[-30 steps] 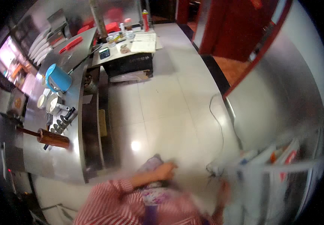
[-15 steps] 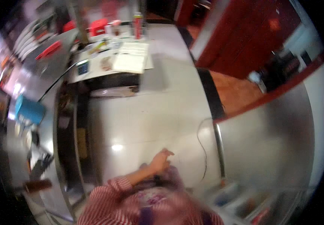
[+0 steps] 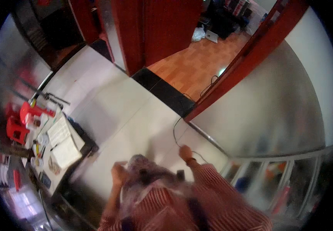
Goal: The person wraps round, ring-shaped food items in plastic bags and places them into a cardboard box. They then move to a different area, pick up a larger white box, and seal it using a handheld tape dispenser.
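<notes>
My left hand (image 3: 119, 174) hangs at the left side of my body, its fingers bent inward and blurred. A small pale patch shows at its fingertips, too smeared to make out. Out to the right, my right hand (image 3: 185, 153) is loosely closed, and I see nothing in it. A dark band (image 3: 191, 159) circles that wrist. Behind the right hand a thin dark cable (image 3: 174, 133) runs along the tiled floor (image 3: 124, 115); whether they touch I cannot tell. Red-striped sleeves cover both arms, and a patterned apron (image 3: 143, 173) hangs in front of me.
At left stands a table with an open notebook (image 3: 64, 144), a calculator (image 3: 44, 179) and red stools (image 3: 18, 129) beside it. A red door (image 3: 162, 34) opens onto a wooden floor (image 3: 201, 61) beyond a black threshold (image 3: 162, 92). A metal-framed rack (image 3: 282, 181) is at lower right.
My view has swung right, so the table slid to the lower left and the doorway moved to the middle. My right hand has come into view; my left hand has drawn back toward my body.
</notes>
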A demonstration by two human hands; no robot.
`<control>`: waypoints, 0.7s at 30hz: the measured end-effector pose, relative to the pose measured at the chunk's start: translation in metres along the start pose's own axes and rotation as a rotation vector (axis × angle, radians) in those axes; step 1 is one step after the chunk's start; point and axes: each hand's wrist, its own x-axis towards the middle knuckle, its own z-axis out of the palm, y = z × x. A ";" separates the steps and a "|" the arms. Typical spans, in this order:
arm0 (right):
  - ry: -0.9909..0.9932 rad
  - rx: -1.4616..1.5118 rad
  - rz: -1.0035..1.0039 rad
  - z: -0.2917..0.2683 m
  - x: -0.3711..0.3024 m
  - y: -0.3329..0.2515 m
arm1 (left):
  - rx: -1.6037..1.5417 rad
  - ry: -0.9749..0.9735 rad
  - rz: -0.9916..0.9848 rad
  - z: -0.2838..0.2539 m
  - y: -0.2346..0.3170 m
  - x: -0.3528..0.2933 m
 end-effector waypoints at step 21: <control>-0.508 0.653 0.966 -0.092 0.380 0.202 | -0.576 -2.260 0.309 0.348 0.391 0.683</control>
